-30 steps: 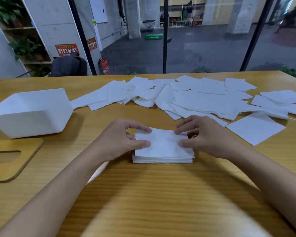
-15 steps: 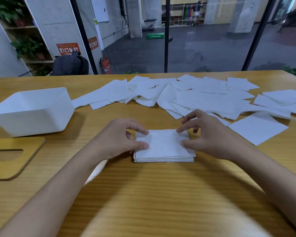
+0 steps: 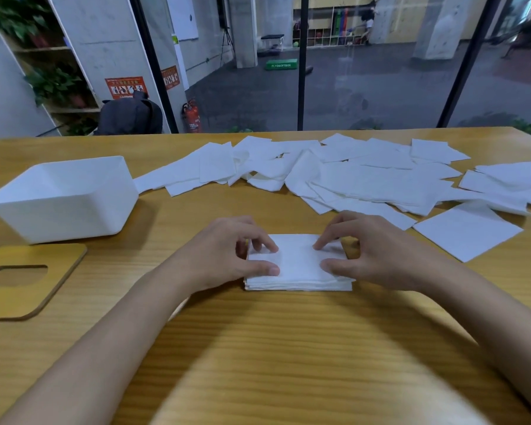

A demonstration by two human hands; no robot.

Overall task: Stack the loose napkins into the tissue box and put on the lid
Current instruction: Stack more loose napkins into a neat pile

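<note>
- The left hand (image 3: 227,253) and the right hand (image 3: 377,253) each have their grip clamped on a stack of napkins (image 3: 298,265), with the thumb on its near part and curled fingers at its far edge.
- The stack lies flat on the desk (image 3: 288,348).
- Loose napkins (image 3: 365,179) lie scattered beyond it.
- The open white box (image 3: 65,207) stands to the left, with the wooden lid (image 3: 59,280) flat before it.

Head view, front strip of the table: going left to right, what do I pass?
wooden lid → left hand → napkin stack → right hand → single flat napkin
</note>
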